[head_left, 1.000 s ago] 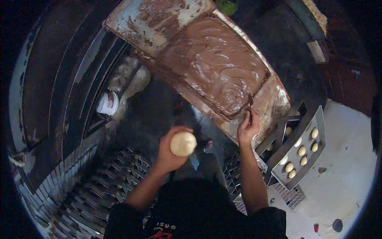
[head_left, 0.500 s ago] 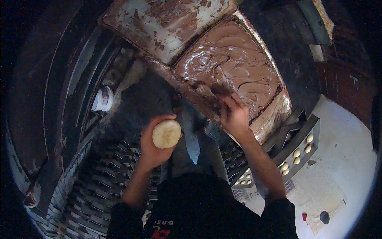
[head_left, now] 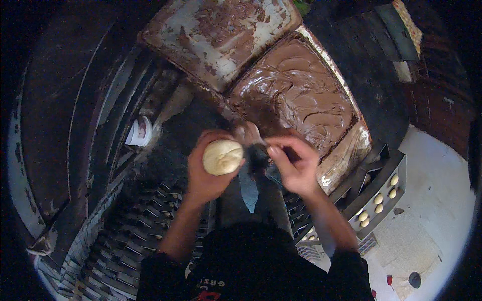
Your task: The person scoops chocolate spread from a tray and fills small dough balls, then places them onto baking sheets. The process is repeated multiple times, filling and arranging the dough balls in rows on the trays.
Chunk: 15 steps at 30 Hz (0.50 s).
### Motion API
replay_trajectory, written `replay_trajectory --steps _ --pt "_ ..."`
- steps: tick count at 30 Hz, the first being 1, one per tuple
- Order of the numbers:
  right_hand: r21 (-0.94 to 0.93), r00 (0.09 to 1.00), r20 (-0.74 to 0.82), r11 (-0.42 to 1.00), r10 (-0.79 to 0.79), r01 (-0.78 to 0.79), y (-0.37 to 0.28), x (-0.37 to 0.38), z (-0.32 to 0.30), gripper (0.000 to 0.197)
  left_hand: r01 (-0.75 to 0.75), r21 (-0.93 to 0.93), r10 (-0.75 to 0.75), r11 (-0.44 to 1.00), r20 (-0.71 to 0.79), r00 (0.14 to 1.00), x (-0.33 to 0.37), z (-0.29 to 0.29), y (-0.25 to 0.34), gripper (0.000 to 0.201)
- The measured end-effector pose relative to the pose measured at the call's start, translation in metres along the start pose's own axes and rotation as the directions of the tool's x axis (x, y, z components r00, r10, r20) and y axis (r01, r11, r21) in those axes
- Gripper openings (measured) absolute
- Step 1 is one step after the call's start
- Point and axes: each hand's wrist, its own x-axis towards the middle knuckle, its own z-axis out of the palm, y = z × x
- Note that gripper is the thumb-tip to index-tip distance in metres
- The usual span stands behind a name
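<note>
My left hand (head_left: 204, 175) is wrapped round a pale round biscuit or dough piece (head_left: 223, 158), its flat top turned up with a crease in the middle; whether more are stacked beneath it is hidden. To its right, my right hand (head_left: 296, 163) pinches a small spatula (head_left: 246, 133) whose end is smeared brown and blurred by motion. The spatula is close to the biscuit, off the near edge of the tray. Beyond both hands lies thick, glossy chocolate spread (head_left: 306, 85) in a shallow tray (head_left: 337, 173).
A second tray (head_left: 193, 42) with dried chocolate smears adjoins at the far left. A white tub (head_left: 139, 131) stands left. Racks of metal slats (head_left: 120, 241) fill the lower left. At right, a dark rack (head_left: 389, 173) holds several pale round pieces (head_left: 379, 199) above the light floor (head_left: 437, 195).
My right hand has drawn the spatula out of the chocolate, back and left toward the biscuit. My left hand has moved slightly right and away from me with the biscuit.
</note>
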Motion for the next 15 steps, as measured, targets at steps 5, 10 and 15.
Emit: replay_trajectory --steps 5,10,15 --pt "-0.210 0.922 -0.080 0.910 -0.379 0.356 -0.034 -0.022 -0.014 0.009 0.118 -0.290 -0.066 0.950 0.184 0.981 0.003 0.015 0.064 0.052" --pt "-0.607 0.814 -0.177 0.712 -0.554 0.352 0.074 -0.089 -0.050 0.015 0.084 -0.275 -0.056 0.958 0.110 0.992 -0.010 0.027 0.046 0.050" --pt "-0.517 0.734 -0.612 0.851 -0.295 -0.089 0.214 -0.133 -0.113 0.009 -0.203 -0.056 0.209 0.978 0.165 0.964 -0.021 0.043 0.046 0.051"
